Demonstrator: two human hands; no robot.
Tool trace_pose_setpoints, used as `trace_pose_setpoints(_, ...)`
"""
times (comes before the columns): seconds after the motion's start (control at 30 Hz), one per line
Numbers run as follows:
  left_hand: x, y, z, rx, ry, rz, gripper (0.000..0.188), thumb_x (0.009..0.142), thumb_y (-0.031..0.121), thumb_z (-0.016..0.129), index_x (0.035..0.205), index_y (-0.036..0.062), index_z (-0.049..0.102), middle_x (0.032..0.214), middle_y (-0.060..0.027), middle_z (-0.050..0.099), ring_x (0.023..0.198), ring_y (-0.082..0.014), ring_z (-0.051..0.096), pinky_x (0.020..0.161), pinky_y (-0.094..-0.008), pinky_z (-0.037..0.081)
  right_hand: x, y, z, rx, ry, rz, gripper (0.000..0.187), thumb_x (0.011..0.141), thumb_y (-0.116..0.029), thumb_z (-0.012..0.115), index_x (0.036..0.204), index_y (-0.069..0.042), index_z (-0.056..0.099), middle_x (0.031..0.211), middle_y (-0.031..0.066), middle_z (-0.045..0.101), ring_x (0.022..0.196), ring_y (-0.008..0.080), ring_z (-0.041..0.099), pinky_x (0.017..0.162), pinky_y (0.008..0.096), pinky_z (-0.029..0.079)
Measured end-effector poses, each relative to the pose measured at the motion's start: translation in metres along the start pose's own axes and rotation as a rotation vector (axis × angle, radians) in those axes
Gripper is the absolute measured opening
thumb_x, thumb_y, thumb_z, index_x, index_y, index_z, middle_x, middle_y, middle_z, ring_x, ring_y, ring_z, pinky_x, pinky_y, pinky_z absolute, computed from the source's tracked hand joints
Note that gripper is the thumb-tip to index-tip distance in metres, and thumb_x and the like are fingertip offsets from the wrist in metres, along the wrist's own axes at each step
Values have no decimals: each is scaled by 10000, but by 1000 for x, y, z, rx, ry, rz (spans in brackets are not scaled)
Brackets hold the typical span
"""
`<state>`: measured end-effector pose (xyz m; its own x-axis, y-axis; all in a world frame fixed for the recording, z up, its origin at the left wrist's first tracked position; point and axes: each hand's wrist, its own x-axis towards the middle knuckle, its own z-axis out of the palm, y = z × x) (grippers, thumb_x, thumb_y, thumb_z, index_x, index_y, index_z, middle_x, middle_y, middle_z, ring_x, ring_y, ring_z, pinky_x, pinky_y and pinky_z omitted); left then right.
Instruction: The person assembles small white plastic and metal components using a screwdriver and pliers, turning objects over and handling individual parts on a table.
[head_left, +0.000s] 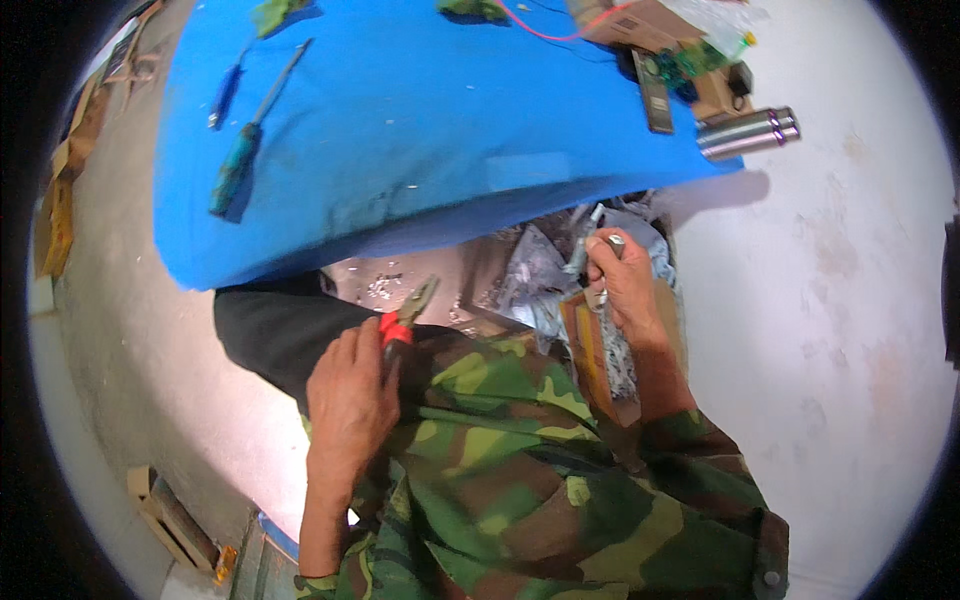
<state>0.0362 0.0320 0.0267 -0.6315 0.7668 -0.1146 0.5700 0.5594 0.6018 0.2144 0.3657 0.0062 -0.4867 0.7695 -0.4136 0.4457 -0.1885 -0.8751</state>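
A left hand [350, 395] wraps around red-and-black-handled pliers [400, 325] with a metal nose, held over the wearer's lap and pointing toward one o'clock. At two o'clock from it, the right hand [628, 280] closes, thumb and fingers bent, on a small silvery metal piece [617, 243] too blurred to identify. A pale grey-green strip [577, 260] shows by the fingertips; whether it is gripped cannot be told.

Below the right hand, toward seven o'clock, stands the orange-brown cardboard side of an open carton [582, 345], with crumpled, translucent plastic bags [535, 265] at nine o'clock. Green-and-brown camouflage clothing [520, 450] spreads across the lap, and a black-clothed leg [270, 330] lies at ten o'clock from the left hand.

Beyond, a blue cloth-covered table [400, 130] fills the upper scene. At eleven o'clock from the left hand, a teal-handled screwdriver [236, 170] lies on it, its shaft toward one o'clock, beside a smaller blue-handled screwdriver [228, 95]. Above the right hand, a dark, narrow oblong device [654, 95] sits at twelve o'clock and a shiny steel cylindrical flask [750, 134] between one and two.
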Motion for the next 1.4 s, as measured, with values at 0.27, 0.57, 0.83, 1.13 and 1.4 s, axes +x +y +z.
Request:
trace_pose_setpoints(0.27,10,5,2,-21,-29,30,420,907,44,728,1307,-10,612,1142,-213,668,1028,-435,665,868,-496,547,-17,127,-227,-1105,855,126,309,888,-302,729,920,4,696,789,153,694,741,246,668,714,449,534)
trace_pose_setpoints(0.57,15,10,5,-131,-16,11,388,909,69,756,1270,1,630,1028,-190,665,880,-389,671,772,-445,540,9,154,-236,277,593,259,234,1010,-313,645,924,-96,660,638,-28,528,468,149,487,433,344,418)
trace_pose_setpoints(0.83,15,23,-2,-350,97,-1,447,876,136,810,1264,-6,640,1001,-102,674,885,-215,652,815,-337,529,23,21,-32,726,-68,149,348,1081,-342,581,1136,-5,647,890,46,610,840,202,631,736,369,569)
trace_pose_setpoints(1.13,28,40,26,-842,35,-185,531,858,40,829,1332,4,592,1159,-70,704,1024,-153,687,933,-306,556,-24,-37,100,791,-294,96,223,1065,-266,678,1126,-54,649,983,43,643,894,200,674,805,409,610)
trace_pose_setpoints(1.4,32,41,31,-931,30,-250,459,914,155,808,1313,2,640,1095,-56,719,994,-139,663,925,-313,533,-39,-40,126,662,-392,101,230,1088,-297,640,1098,-67,633,996,35,639,955,187,661,867,372,575)
